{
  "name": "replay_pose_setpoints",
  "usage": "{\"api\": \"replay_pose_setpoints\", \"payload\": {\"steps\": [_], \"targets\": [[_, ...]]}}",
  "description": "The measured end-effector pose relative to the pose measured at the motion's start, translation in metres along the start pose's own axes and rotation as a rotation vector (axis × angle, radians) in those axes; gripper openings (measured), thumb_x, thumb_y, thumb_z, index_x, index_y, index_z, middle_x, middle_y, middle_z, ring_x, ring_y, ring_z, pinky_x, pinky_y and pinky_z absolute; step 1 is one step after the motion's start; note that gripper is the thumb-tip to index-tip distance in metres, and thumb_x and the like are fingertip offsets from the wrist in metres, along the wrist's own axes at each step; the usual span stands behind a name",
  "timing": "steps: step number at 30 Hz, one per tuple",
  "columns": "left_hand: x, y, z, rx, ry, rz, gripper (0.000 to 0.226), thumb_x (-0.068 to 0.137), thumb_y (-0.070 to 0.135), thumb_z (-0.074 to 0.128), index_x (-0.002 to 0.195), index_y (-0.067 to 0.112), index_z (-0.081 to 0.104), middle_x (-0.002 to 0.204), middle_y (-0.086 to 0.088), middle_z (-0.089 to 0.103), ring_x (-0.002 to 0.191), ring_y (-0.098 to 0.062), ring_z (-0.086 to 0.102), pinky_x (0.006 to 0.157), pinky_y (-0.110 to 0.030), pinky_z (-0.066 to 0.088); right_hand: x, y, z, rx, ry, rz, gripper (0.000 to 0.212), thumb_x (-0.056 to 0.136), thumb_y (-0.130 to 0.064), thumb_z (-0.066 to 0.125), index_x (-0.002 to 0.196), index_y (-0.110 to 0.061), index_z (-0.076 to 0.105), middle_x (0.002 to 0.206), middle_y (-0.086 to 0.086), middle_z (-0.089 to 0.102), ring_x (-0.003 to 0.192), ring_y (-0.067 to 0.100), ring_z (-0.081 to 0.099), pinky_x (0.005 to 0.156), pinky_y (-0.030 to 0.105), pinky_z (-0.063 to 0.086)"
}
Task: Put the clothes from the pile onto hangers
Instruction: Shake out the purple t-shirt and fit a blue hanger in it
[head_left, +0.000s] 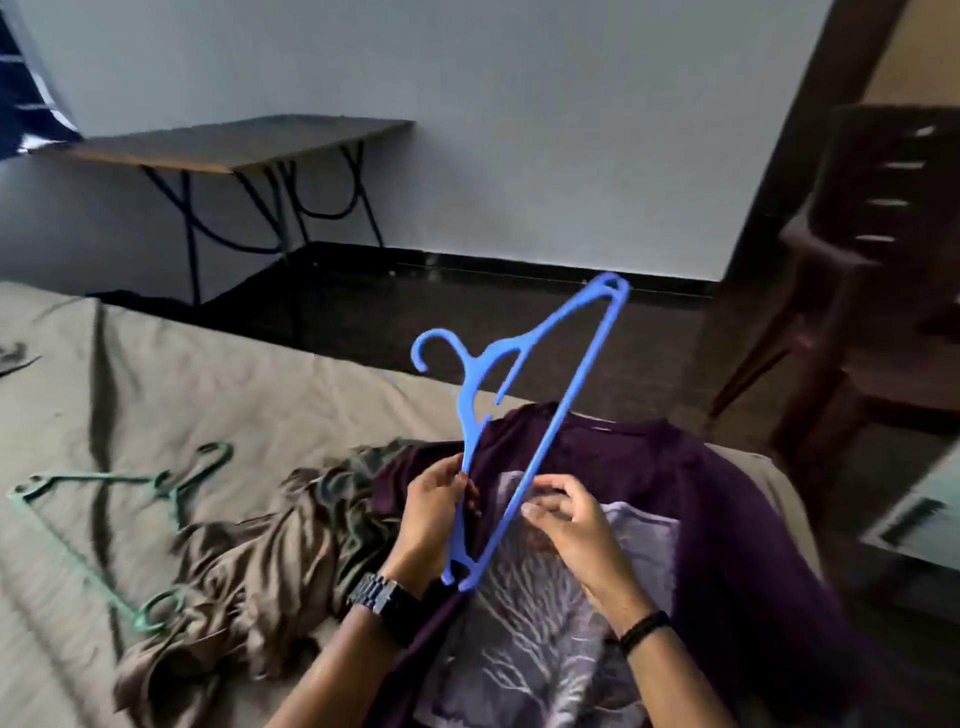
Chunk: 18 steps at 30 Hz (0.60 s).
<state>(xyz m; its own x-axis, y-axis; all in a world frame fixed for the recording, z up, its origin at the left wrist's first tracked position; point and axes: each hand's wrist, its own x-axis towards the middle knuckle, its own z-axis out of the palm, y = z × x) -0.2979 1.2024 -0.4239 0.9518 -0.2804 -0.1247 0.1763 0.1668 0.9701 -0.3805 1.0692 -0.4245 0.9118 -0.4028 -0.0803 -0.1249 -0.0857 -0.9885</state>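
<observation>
The left hand (434, 512) pinches a blue hanger (524, 421) tilted above a purple printed shirt (727, 519); the right hand (566, 525), fingers curled, touches its bar.

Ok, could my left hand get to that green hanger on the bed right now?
Probably not yet. The left hand grips the blue hanger. The green hanger lies uncovered on the bed to its left, beside the brown clothes, so the path looks free.

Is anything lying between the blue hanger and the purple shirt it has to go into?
Nothing visible does. The blue hanger is held up by the left hand and right hand directly over the purple shirt, which lies spread on the bed. The brown clothes and green hanger lie off to the left.
</observation>
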Motion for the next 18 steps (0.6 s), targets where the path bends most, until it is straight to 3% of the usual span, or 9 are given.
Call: {"api": "replay_pose_setpoints", "payload": {"steps": [2,4,7,9,11,15,17,18], "targets": [[0.015,-0.003,0.017,0.169,-0.115,0.027,0.036,0.093,-0.014,0.036,0.094,0.007,0.065,0.057,0.002,0.055,0.046,-0.003,0.044,0.049,-0.015,0.036,0.004,0.000,-0.028,-0.075,0.160,-0.042,0.028,0.084,0.001,0.066,0.101,-0.018,0.054,0.088,0.006,0.064,0.077,0.017,0.061,0.076,0.032,0.050],[0.033,-0.006,0.033,0.339,-0.236,0.054,0.038,0.094,-0.012,0.037,0.091,0.013,0.065,0.054,0.005,0.051,0.043,-0.002,0.040,0.046,-0.017,0.032,0.006,-0.005,-0.063,-0.229,0.418,-0.203,0.034,0.079,0.004,0.068,0.105,-0.014,0.055,0.098,0.011,0.063,0.085,0.023,0.061,0.080,0.030,0.049],[0.061,-0.008,0.051,0.573,-0.370,0.106,0.033,0.095,-0.009,0.041,0.097,0.015,0.063,0.055,0.010,0.052,0.044,0.002,0.041,0.051,-0.019,0.034,0.015,-0.006,-0.121,-0.798,0.695,-0.456,0.042,0.070,0.000,0.074,0.109,-0.003,0.060,0.109,0.018,0.060,0.101,0.036,0.056,0.096,0.040,0.037],[0.075,-0.007,0.063,0.672,-0.474,0.137,0.039,0.094,-0.009,0.041,0.089,0.022,0.063,0.055,0.013,0.053,0.048,0.004,0.041,0.056,-0.017,0.034,0.022,-0.005,-0.154,-1.072,0.689,-0.413,0.045,0.068,-0.007,0.078,0.111,-0.004,0.063,0.112,0.019,0.061,0.104,0.040,0.058,0.096,0.050,0.041],[0.087,-0.007,0.074,0.708,-0.547,0.137,0.040,0.095,-0.009,0.040,0.087,0.024,0.061,0.062,0.010,0.050,0.050,0.004,0.040,0.057,-0.014,0.032,0.025,0.000,-0.179,-1.174,0.596,-0.293,0.044,0.068,-0.011,0.081,0.109,-0.007,0.066,0.102,0.015,0.067,0.098,0.038,0.064,0.090,0.058,0.044],[0.109,-0.008,0.096,0.811,-0.559,0.255,0.030,0.094,-0.010,0.042,0.095,0.015,0.060,0.074,0.003,0.052,0.057,0.008,0.047,0.064,-0.009,0.035,0.017,-0.006,-0.208,-1.040,0.287,-0.145,0.024,0.087,-0.021,0.065,0.110,-0.014,0.066,0.105,0.007,0.067,0.104,0.029,0.062,0.086,0.038,0.046],[0.122,-0.013,0.104,0.846,-0.499,0.356,0.026,0.089,-0.007,0.051,0.097,0.013,0.066,0.087,-0.001,0.064,0.075,0.007,0.056,0.079,-0.017,0.044,0.010,-0.010,-0.213,-0.972,0.334,-0.050,0.027,0.091,-0.030,0.060,0.118,-0.023,0.065,0.112,0.002,0.067,0.106,0.026,0.062,0.079,0.034,0.047],[0.130,-0.018,0.108,0.869,-0.436,0.398,0.023,0.087,-0.004,0.056,0.098,0.011,0.069,0.093,-0.004,0.067,0.084,-0.001,0.059,0.084,-0.025,0.046,0.007,-0.012,-0.214,-0.979,0.379,-0.033,0.028,0.092,-0.033,0.058,0.120,-0.028,0.064,0.115,-0.001,0.067,0.106,0.026,0.062,0.077,0.035,0.047]]}}
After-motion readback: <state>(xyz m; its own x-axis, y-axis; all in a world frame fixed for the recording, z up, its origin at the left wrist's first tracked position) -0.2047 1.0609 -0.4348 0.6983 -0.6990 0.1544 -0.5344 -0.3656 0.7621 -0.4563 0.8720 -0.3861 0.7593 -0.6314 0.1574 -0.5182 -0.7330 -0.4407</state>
